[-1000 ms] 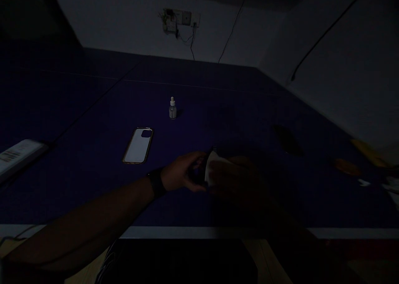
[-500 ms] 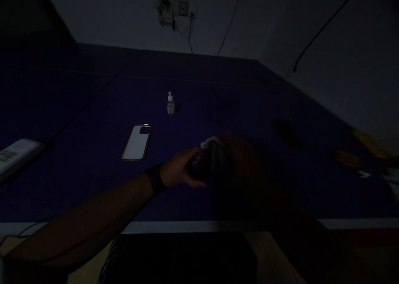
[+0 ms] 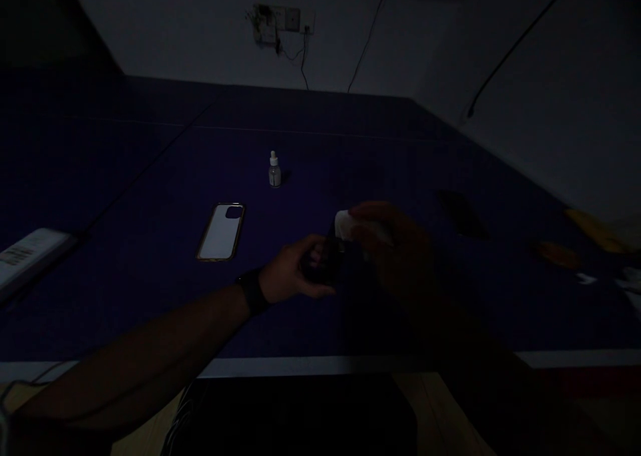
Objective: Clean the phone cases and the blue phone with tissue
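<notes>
The scene is very dim. My left hand, with a dark band on its wrist, is closed around the edges of a dark, glossy phone, whose surface reflects the fingers. A white cloth is pinched in my right hand, touching or just over the phone's far right edge; I cannot tell which. Shadow hides much of the right hand and the phone's near end. Left of the hands lies a phone case with a gold rim. Behind them a small dropper bottle stands upright.
The purple table has a pale front edge. A white box lies at the far left. On the right are a dark flat object, an orange item and a yellow item. Sockets with cables are on the back wall.
My right hand has risen slightly from the phone's right side, bringing more of the white cloth into view. My left hand keeps its grip nearly unmoved.
</notes>
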`<state>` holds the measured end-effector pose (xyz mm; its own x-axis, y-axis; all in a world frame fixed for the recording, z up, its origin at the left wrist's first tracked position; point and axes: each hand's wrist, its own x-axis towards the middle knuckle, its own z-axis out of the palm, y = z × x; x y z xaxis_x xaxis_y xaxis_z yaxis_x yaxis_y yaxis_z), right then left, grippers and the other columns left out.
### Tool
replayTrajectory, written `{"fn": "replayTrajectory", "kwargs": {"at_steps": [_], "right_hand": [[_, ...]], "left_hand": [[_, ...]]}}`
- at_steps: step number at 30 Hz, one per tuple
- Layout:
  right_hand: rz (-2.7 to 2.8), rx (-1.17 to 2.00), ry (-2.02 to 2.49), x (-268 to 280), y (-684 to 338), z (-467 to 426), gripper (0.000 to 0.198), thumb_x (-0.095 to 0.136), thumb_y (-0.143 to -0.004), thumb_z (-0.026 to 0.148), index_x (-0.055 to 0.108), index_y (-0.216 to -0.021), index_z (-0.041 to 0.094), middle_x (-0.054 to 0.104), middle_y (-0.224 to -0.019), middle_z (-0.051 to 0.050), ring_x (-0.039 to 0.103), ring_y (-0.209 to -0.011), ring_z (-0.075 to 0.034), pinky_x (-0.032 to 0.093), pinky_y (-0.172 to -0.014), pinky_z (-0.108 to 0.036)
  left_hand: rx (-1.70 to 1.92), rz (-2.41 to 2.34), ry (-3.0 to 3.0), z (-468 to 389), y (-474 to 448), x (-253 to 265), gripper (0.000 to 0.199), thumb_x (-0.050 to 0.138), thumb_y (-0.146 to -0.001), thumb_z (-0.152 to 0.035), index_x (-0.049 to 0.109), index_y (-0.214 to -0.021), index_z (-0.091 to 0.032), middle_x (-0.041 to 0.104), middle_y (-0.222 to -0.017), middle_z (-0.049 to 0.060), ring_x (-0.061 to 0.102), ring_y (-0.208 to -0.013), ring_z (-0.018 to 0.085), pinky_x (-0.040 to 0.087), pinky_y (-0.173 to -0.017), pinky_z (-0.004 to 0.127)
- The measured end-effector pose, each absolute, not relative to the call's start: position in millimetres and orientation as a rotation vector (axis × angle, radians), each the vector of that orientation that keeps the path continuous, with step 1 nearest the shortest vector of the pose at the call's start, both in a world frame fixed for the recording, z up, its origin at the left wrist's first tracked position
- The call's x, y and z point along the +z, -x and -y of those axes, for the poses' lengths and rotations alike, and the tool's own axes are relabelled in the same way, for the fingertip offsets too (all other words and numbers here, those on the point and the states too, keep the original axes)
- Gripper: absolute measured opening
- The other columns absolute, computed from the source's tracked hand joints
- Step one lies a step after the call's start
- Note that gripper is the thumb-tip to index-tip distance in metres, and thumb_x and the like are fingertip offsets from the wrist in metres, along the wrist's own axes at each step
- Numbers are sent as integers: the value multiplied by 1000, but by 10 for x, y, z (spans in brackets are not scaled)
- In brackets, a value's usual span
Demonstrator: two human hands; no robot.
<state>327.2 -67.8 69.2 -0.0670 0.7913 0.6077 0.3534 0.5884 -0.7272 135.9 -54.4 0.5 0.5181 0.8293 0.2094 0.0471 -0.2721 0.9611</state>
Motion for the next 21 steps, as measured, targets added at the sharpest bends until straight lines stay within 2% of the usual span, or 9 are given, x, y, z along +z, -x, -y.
{"fn": "replayTrajectory", "kwargs": {"at_steps": [3,5,13,18,21], "right_hand": [[1705,447,929,714,-3271,637,21,66,-92,36,71,-111,31,70,-117,-4,66,-110,-24,55,-92,-42],[1742,504,917,699,-3272,582,20,64,-94,38,72,-112,32,70,-120,-4,64,-113,-24,54,-95,-43],[1800,654,909,627,-3285,341,17,66,-94,42,78,-98,31,72,-98,-1,69,-92,-19,56,-79,-34],[1857,500,863,681,-3260,506,14,63,-96,33,76,-98,28,71,-101,-3,69,-94,-18,57,-79,-33],[1977,232,786,697,-3304,653,17,61,-96,26,74,-106,27,72,-103,-4,69,-95,-20,56,-81,-35]], "left_hand": [[904,-751,-1657,543,-1360,2,69,91,-58,-45,58,-114,-21,60,-92,0,57,-84,17,48,-79,30],[909,-736,-1646,537,-1359,-10,70,91,-58,-45,57,-114,-20,60,-94,1,57,-86,17,48,-79,30],[894,-771,-1706,530,-1342,-15,69,90,-60,-48,57,-114,-20,60,-92,0,56,-83,17,46,-78,30],[898,-785,-1703,516,-1332,-19,70,90,-59,-49,58,-114,-19,63,-97,2,58,-88,19,47,-82,33],[881,-769,-1719,515,-1329,-34,70,91,-57,-48,59,-112,-19,65,-100,3,60,-91,21,49,-86,35]]}}
